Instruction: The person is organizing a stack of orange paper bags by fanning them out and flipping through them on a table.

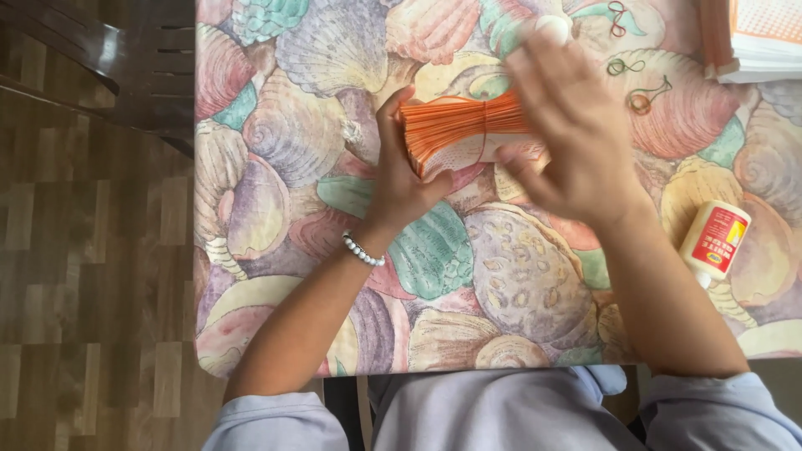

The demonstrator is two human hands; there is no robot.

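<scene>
A thick bundle of orange-edged paper sheets lies on the shell-patterned tablecloth, with a thin rubber band around its middle. My left hand grips the bundle's left end, thumb up along its edge; a white bead bracelet sits on that wrist. My right hand covers the bundle's right end, fingers curled over and around it, slightly blurred.
Loose rubber bands lie on the cloth at the upper right. A stack of orange-and-white paper sits in the top right corner. A white glue bottle with a red label lies at the right. A dark chair stands at the left on wooden floor.
</scene>
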